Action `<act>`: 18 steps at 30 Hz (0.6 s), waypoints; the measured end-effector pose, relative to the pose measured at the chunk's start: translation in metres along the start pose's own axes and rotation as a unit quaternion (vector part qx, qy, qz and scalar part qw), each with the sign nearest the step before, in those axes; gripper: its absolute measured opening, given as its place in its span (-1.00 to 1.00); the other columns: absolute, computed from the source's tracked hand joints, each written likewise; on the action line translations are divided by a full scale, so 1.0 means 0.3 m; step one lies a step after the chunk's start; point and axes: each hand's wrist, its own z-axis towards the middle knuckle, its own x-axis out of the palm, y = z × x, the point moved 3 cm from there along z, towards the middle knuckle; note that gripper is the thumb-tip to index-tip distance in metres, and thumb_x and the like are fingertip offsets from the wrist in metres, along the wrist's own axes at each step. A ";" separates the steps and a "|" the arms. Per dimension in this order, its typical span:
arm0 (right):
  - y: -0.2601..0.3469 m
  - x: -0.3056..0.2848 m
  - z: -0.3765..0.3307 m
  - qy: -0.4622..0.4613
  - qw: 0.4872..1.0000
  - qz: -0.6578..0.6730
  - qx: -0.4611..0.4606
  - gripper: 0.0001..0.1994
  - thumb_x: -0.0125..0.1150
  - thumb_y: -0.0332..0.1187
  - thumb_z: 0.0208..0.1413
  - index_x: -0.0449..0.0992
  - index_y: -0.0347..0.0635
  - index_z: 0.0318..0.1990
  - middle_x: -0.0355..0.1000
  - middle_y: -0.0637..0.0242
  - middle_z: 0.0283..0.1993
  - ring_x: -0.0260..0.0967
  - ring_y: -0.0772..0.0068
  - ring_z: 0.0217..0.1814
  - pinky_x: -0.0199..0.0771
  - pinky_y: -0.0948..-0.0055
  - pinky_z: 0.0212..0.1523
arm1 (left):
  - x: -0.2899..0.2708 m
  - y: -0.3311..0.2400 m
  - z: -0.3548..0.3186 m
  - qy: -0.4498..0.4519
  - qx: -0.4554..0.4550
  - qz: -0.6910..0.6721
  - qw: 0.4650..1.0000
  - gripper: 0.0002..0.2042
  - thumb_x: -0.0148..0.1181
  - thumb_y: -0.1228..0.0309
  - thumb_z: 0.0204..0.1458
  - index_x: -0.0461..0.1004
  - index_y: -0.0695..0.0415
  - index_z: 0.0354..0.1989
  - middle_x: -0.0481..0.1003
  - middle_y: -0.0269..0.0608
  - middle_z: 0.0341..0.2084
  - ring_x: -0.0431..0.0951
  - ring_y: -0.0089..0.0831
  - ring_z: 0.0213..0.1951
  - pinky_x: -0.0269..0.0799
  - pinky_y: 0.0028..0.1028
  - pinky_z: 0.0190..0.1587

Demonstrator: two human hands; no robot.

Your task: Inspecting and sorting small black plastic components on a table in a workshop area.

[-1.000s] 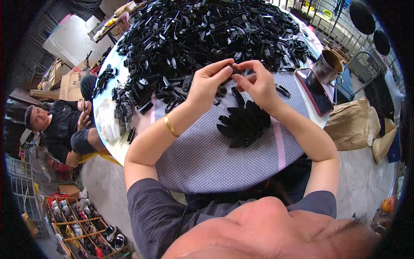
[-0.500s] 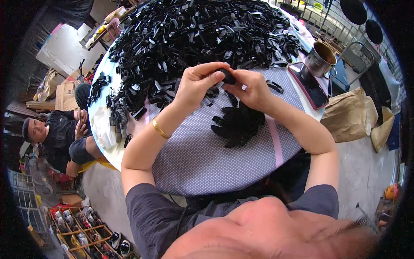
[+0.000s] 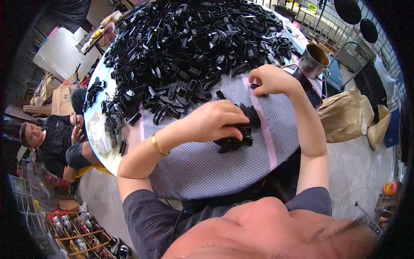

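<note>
My left hand (image 3: 217, 121), with a gold bangle on its wrist, rests fingers-down on a small heap of black plastic pieces (image 3: 237, 137) lying on the dotted grey cloth (image 3: 202, 168). My right hand (image 3: 269, 80) is further back and to the right, fingers curled on a small black plastic piece (image 3: 254, 86) just above the cloth. Behind both hands a big pile of black plastic pieces (image 3: 189, 43) covers the far half of the round table.
A metal mug (image 3: 313, 60) stands at the table's right edge beside a dark flat phone. A brown paper bag (image 3: 345, 114) sits on the floor at right. Another person (image 3: 51, 138) sits low at the left. Shelves of small items (image 3: 73, 233) lie lower left.
Both hands were joined over one black piece near the big pile. They have parted: the left dropped onto the small heap, the right moved back and to the right.
</note>
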 end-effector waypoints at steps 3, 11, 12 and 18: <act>0.028 0.021 0.046 -0.200 0.965 0.141 -0.089 -0.71 0.18 -0.31 -0.23 0.45 -0.28 -0.31 0.44 0.09 -0.38 0.42 0.18 -0.34 0.39 0.34 -0.31 | -0.060 0.093 -0.009 -0.058 -0.128 0.078 0.987 -0.79 0.24 0.44 -0.22 0.50 0.19 -0.35 0.48 -0.16 -0.41 0.46 -0.21 -0.35 0.38 -0.35 -0.29; 0.087 0.069 0.087 -0.193 0.933 0.289 -0.090 -0.73 0.31 -0.25 -0.16 0.43 -0.24 -0.38 0.34 0.35 -0.56 0.22 0.59 -0.54 0.27 0.56 -0.49 | -0.208 0.374 -0.084 -0.057 -0.251 0.305 0.917 -0.76 0.22 0.53 -0.28 0.49 0.15 -0.34 0.42 -0.16 -0.36 0.38 -0.19 -0.22 0.32 -0.34 -0.13; 0.092 0.073 0.085 -0.213 0.937 0.245 -0.129 -0.70 0.28 -0.21 -0.15 0.46 -0.23 -0.32 0.45 0.16 -0.44 0.43 0.32 -0.38 0.38 0.45 -0.34 | -0.204 0.379 -0.075 -0.045 -0.247 0.315 0.915 -0.75 0.22 0.52 -0.29 0.48 0.15 -0.32 0.41 -0.17 -0.36 0.37 -0.19 -0.22 0.32 -0.34 -0.13; 0.061 0.079 0.090 -0.063 0.961 0.246 -0.110 -0.71 0.28 -0.21 -0.16 0.50 -0.27 -0.37 0.48 0.16 -0.37 0.44 0.28 -0.34 0.39 0.44 -0.28 | -0.192 0.387 -0.074 -0.012 -0.243 0.342 0.908 -0.76 0.23 0.51 -0.28 0.43 0.17 -0.35 0.40 -0.18 -0.39 0.36 -0.19 -0.21 0.33 -0.33 -0.15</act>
